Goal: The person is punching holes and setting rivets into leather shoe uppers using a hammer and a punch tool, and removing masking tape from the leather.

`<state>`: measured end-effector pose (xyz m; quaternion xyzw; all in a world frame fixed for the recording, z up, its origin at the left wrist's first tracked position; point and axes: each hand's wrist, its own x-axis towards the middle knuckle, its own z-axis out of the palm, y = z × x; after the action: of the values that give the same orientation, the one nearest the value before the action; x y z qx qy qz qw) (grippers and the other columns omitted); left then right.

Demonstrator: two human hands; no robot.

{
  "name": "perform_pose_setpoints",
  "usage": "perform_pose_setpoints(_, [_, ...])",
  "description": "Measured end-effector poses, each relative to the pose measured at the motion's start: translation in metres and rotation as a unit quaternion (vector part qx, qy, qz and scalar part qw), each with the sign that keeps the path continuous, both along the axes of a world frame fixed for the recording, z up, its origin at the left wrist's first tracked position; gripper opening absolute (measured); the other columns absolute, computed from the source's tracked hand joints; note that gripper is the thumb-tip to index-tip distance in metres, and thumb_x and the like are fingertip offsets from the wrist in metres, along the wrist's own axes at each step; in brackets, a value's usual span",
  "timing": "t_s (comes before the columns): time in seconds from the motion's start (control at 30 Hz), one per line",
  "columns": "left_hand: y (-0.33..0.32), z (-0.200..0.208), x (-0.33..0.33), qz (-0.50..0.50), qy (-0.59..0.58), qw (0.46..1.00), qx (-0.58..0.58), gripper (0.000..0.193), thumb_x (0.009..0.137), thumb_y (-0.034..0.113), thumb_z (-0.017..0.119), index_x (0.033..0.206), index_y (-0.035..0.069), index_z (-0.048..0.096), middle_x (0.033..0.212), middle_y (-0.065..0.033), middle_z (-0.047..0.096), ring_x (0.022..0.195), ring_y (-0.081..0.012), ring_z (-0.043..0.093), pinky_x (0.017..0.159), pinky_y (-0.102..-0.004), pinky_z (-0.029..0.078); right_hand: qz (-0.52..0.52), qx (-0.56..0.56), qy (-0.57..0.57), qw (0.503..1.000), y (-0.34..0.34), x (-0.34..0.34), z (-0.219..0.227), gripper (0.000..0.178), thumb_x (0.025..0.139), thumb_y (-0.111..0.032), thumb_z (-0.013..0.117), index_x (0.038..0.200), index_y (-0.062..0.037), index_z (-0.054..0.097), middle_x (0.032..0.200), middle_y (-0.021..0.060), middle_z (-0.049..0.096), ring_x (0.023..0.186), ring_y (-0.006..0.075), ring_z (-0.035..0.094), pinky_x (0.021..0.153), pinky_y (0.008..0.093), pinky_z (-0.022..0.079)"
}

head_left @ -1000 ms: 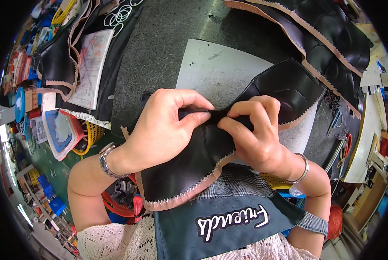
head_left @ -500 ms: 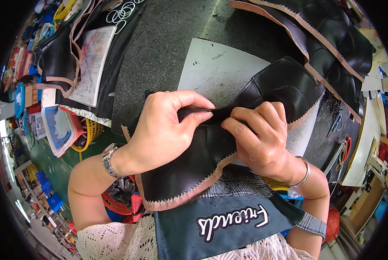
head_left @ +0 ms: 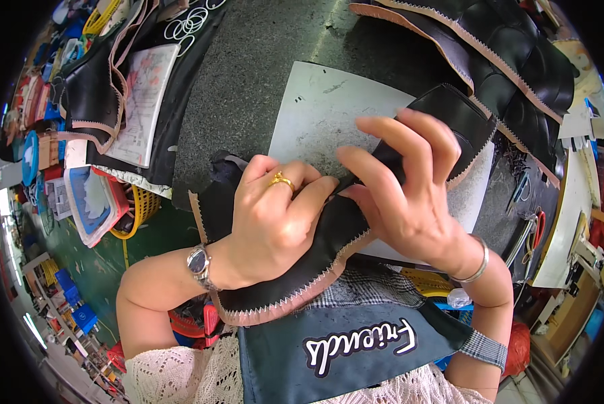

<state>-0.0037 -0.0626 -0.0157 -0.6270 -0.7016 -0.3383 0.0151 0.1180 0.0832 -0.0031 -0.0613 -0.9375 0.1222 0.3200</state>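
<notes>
A black leather shoe upper [head_left: 281, 286] with a pinkish, zigzag-stitched edge lies across the front of the table and over my apron. My left hand [head_left: 275, 219], with a gold ring, is closed with its fingertips pinching the upper's middle edge. Close beside it, my right hand [head_left: 409, 188] has its thumb at that same edge, with the other fingers raised and spread. The upper's far part stretches to the right beyond my right hand. What lies directly between the fingertips is mostly hidden.
A white board [head_left: 322, 101] lies under the work on the dark speckled table [head_left: 234, 87]. More black uppers [head_left: 511, 60] are piled at the far right, and another upper [head_left: 89, 94] rests at left by a wrapped pad [head_left: 143, 101]. Scissors [head_left: 519, 192] lie at right; a yellow basket [head_left: 143, 209] stands lower left.
My left hand has turned over, showing its back and ring, and shifted slightly right. My right hand's fingers have uncurled and lifted from the upper.
</notes>
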Motion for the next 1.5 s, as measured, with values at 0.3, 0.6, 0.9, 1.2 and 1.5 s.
perform_pose_setpoints(0.3, [0.004,-0.001,0.007,-0.026,0.05,0.998,0.023,0.028,0.067,0.008,0.063,0.093,0.002,0.069,0.075,-0.0003,0.046,0.066,-0.0154,0.053,0.066,-0.0334,0.036,0.051,0.083,0.016,0.995,0.006,0.022,-0.011,0.03,0.055,-0.019,0.059,0.08,-0.0031,0.063,0.083,0.0077,0.06,0.091,0.0238,0.058,0.09,0.0428,0.047])
perform_pose_setpoints(0.6, [0.016,0.012,0.009,-0.066,0.054,0.996,0.0,0.03,0.06,0.004,0.065,0.09,0.001,0.069,0.081,-0.0019,0.056,0.061,-0.0167,0.052,0.061,-0.0326,0.034,0.044,0.109,-0.04,0.992,0.011,0.032,0.004,0.036,0.052,-0.016,0.056,0.081,0.0034,0.062,0.082,0.0112,0.061,0.09,0.0264,0.058,0.086,0.0407,0.047])
perform_pose_setpoints(0.9, [0.021,0.007,0.012,-0.098,0.083,0.991,0.037,0.028,0.065,0.013,0.06,0.088,-0.003,0.066,0.081,-0.0038,0.056,0.063,-0.0146,0.051,0.06,-0.0303,0.034,0.051,0.058,-0.152,0.985,0.015,0.033,0.024,0.029,0.059,-0.015,0.06,0.08,0.0042,0.063,0.08,0.0106,0.058,0.092,0.0253,0.055,0.095,0.0439,0.037])
perform_pose_setpoints(1.2, [0.024,0.002,0.009,-0.105,0.057,0.992,0.036,0.027,0.064,0.012,0.06,0.086,-0.002,0.066,0.08,-0.0035,0.056,0.064,-0.0153,0.053,0.062,-0.0309,0.035,0.143,0.088,-0.167,0.972,0.025,0.025,0.012,0.023,0.059,-0.016,0.06,0.072,0.0025,0.061,0.072,0.0087,0.053,0.086,0.0258,0.053,0.095,0.0448,0.038])
perform_pose_setpoints(1.5, [0.025,0.002,0.003,-0.105,0.071,0.992,0.019,0.024,0.065,0.013,0.06,0.085,0.0,0.066,0.079,-0.0031,0.056,0.065,-0.0158,0.053,0.064,-0.0317,0.036,0.138,0.103,-0.125,0.977,0.026,0.025,0.013,0.032,0.056,-0.017,0.06,0.078,0.0057,0.064,0.079,0.0121,0.06,0.08,0.0256,0.057,0.088,0.0428,0.046])
